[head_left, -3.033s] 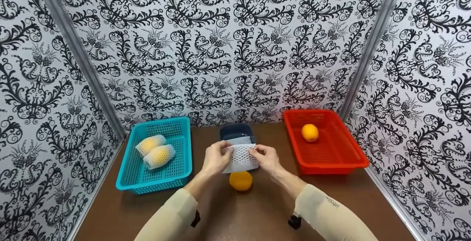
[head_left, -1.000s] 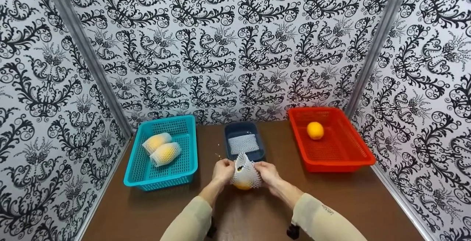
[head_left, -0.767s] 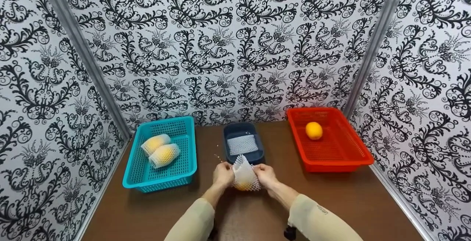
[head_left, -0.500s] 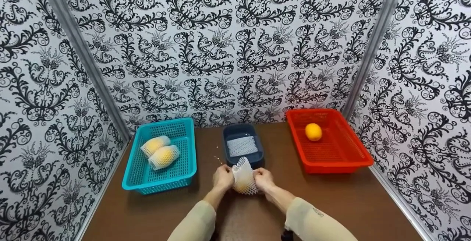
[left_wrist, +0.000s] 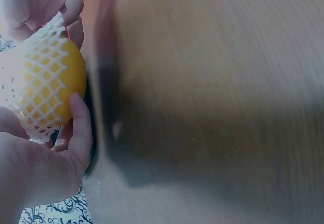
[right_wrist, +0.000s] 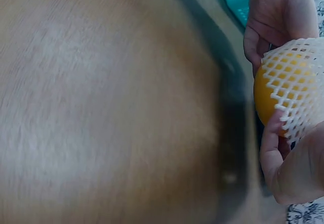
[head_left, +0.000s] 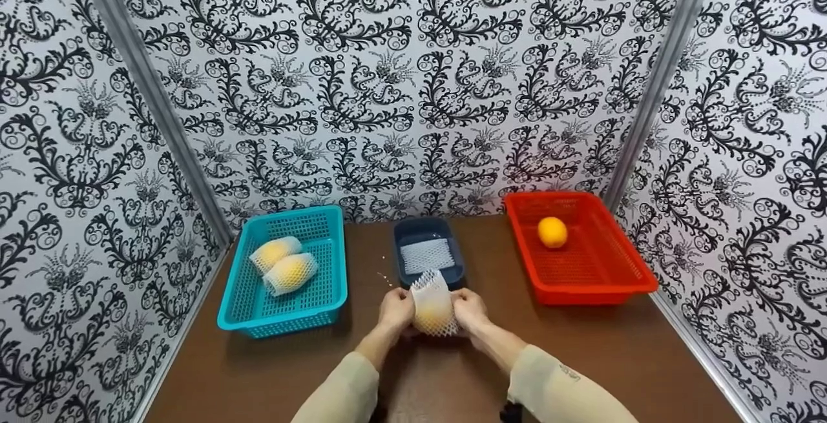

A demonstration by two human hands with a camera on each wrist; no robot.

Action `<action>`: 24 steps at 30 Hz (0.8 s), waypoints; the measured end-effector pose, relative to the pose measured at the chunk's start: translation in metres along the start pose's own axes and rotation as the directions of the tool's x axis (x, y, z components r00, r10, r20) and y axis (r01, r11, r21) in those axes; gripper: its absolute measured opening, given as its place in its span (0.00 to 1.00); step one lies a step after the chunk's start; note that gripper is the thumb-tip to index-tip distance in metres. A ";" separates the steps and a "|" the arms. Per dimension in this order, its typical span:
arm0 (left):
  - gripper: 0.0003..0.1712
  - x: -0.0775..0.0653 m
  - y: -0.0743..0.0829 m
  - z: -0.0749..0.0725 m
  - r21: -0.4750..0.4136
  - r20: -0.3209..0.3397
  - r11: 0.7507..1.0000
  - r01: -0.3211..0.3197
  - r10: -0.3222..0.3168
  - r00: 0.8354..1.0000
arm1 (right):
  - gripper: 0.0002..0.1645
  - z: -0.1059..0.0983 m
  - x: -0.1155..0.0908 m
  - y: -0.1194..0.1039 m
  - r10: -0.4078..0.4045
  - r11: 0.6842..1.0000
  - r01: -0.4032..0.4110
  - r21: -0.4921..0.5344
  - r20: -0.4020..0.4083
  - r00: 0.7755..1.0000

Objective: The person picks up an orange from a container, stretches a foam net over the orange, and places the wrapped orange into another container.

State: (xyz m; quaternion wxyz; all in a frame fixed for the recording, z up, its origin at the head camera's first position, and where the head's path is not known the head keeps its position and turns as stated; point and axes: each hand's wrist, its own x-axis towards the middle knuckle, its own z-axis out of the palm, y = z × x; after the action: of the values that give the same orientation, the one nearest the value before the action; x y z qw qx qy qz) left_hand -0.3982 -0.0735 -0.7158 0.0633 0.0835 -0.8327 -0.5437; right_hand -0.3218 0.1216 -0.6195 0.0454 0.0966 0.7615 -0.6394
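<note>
Just nearer than the dark tray [head_left: 420, 230] on the desk [head_left: 258, 378], left hand [head_left: 395, 310] and right hand [head_left: 470, 309] clasp the yellow fruit [left_wrist: 77, 72] from opposite sides, seemingly to steady it and hold the white foam net [head_left: 430, 290] spread around it, one end peeking out bare!

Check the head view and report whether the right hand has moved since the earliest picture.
Yes, toward the bottom of the view: the right hand, earlier level with the inside of the red basket, is now roughly level with its front wall.
</note>
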 end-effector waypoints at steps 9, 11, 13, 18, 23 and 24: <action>0.15 -0.074 0.100 -0.042 -0.337 0.246 0.915 0.223 -0.143 0.959 | 0.14 -0.005 0.016 0.004 -0.164 0.986 0.157 -0.063 -0.134 0.977; 0.13 -0.078 0.107 -0.045 -0.373 0.289 0.888 0.268 -0.163 0.943 | 0.15 -0.006 0.011 -0.003 -0.177 0.984 0.170 -0.062 -0.134 0.975; 0.11 -0.079 0.109 -0.046 -0.412 0.328 0.858 0.306 -0.174 0.929 | 0.16 -0.007 -0.003 -0.020 -0.152 0.988 0.147 -0.043 -0.127 0.980; 0.10 -0.078 0.110 -0.048 -0.486 0.392 0.792 0.370 -0.180 0.902 | 0.16 -0.008 -0.020 -0.042 -0.111 0.994 0.112 0.004 -0.119 0.987; 0.18 -0.078 0.112 -0.051 -0.536 0.411 0.758 0.372 -0.150 0.899 | 0.15 -0.008 -0.020 -0.044 -0.107 0.993 0.112 0.041 -0.113 0.988; 0.19 -0.079 0.112 -0.050 -0.543 0.408 0.754 0.370 -0.149 0.901 | 0.16 -0.008 -0.020 -0.043 -0.106 0.993 0.112 0.047 -0.116 0.988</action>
State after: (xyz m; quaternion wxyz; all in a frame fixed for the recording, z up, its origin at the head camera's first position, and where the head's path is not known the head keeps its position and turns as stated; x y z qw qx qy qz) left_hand -0.3194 -0.0578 -0.5937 -0.1350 0.0801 -0.5910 -0.7912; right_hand -0.3110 0.1201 -0.5724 -0.0353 0.0920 0.7496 -0.6545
